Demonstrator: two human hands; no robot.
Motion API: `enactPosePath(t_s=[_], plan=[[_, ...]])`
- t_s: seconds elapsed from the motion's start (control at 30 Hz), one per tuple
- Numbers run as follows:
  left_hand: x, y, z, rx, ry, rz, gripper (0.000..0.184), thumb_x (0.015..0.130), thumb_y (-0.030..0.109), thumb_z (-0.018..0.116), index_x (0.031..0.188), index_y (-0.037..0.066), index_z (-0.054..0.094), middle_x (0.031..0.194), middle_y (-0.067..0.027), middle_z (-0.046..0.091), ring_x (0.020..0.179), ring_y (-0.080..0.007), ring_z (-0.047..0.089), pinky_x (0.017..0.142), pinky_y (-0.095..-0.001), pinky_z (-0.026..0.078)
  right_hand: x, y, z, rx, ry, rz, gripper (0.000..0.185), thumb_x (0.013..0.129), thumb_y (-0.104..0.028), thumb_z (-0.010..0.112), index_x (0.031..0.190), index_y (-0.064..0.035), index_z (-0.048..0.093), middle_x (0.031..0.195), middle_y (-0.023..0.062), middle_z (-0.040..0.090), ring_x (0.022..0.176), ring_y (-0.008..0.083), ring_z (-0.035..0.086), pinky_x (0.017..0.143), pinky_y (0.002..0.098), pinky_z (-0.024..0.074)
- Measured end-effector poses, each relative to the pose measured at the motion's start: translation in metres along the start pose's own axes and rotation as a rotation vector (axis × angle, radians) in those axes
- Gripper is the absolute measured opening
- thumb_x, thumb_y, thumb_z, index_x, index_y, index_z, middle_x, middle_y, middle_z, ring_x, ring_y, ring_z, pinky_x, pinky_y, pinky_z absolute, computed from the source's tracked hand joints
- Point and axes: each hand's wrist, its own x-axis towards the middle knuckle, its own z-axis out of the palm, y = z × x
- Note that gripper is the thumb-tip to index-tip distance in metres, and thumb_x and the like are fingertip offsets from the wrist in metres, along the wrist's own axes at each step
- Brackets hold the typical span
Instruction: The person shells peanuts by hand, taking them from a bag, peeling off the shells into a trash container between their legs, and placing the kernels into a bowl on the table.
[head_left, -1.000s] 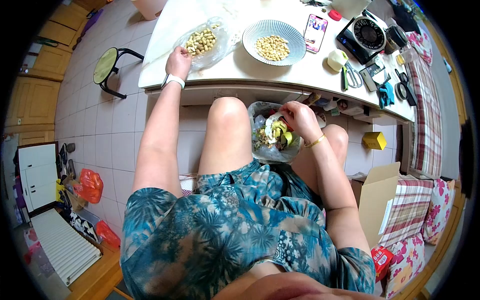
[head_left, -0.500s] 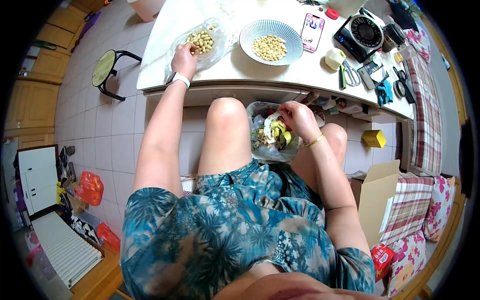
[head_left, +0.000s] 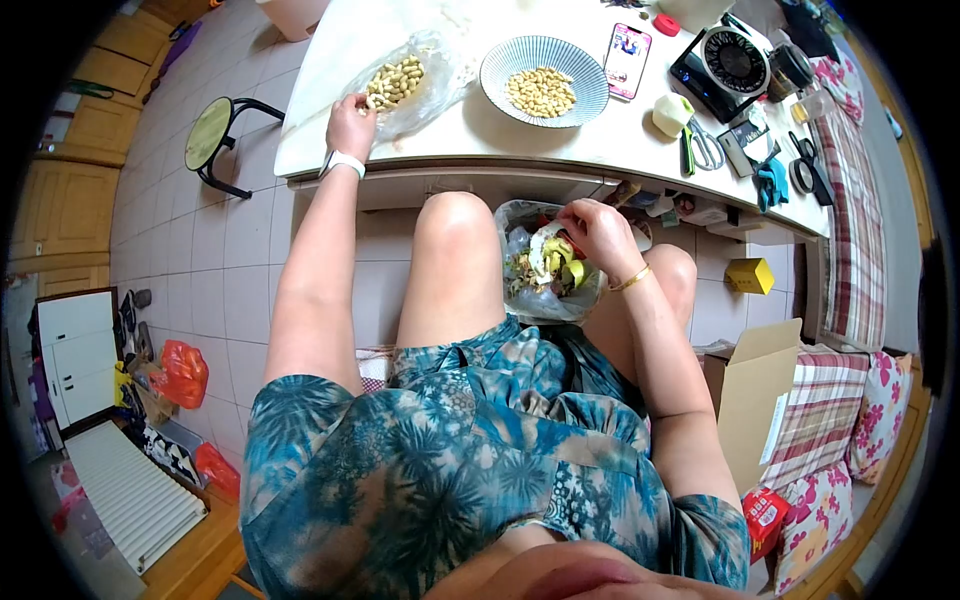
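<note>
Unshelled peanuts (head_left: 398, 80) lie in a clear plastic bag (head_left: 420, 112) at the table's left side. At the bag's near-left edge is my left hand (head_left: 351, 128), fingers pinched together beside the nuts; what they grip is hard to make out. A striped shallow bowl (head_left: 590, 90) to the right holds shelled peanut kernels (head_left: 541, 92). Below the table edge, my right hand (head_left: 598, 232) hangs over a lined waste bin (head_left: 520, 213) with curled fingers. Anything inside them is hidden. Fruit peelings (head_left: 550, 262) and other scraps fill the bin between my knees.
On the white table (head_left: 450, 150) are a phone (head_left: 628, 62), a peeled fruit (head_left: 672, 116), scissors (head_left: 708, 150), a black appliance (head_left: 722, 72) and a blue cloth (head_left: 771, 184). A stool (head_left: 208, 135) stands left; an open carton (head_left: 755, 400) sits at lower right.
My left hand has drawn back a little to the left and down from the peanuts. Over the bin, my right hand stays nearly in place.
</note>
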Motion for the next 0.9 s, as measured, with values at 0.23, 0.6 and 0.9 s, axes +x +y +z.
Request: enactPosePath(t_s=[0.23, 0.6, 0.9], plan=[[0.003, -0.002, 0.005, 0.011, 0.005, -0.010, 0.034, 0.081, 0.019, 0.077, 0.110, 0.006, 0.068, 0.104, -0.0139, 0.072, 0.096, -0.0308, 0.069, 0.086, -0.0405, 0.054, 0.000, 0.004, 0.001, -0.011, -0.002, -0.023, 0.010, 0.087, -0.013, 0.068, 0.091, -0.0047, 0.071, 0.092, 0.0140, 0.071, 0.087, 0.0352, 0.069, 0.077, 0.0426, 0.0555], [0.007, -0.005, 0.000, 0.125, -0.066, 0.008, 0.037, 0.085, 0.026, 0.071, 0.119, 0.012, 0.067, 0.115, -0.0163, 0.068, 0.105, -0.0338, 0.067, 0.092, -0.0438, 0.054, -0.001, 0.002, -0.002, 0.022, -0.020, 0.041, 0.010, 0.088, -0.013, 0.067, 0.092, -0.0052, 0.072, 0.093, 0.0141, 0.071, 0.087, 0.0356, 0.069, 0.077, 0.0429, 0.0556], [0.035, -0.020, 0.009, 0.163, -0.088, -0.078, 0.025, 0.093, 0.023, 0.064, 0.111, 0.007, 0.070, 0.104, -0.0204, 0.072, 0.102, -0.0360, 0.068, 0.090, -0.0435, 0.053, 0.000, 0.004, -0.001, 0.019, -0.018, 0.037, 0.012, 0.088, -0.012, 0.070, 0.097, -0.0037, 0.072, 0.089, 0.0148, 0.070, 0.077, 0.0301, 0.069, 0.071, 0.0377, 0.0551]])
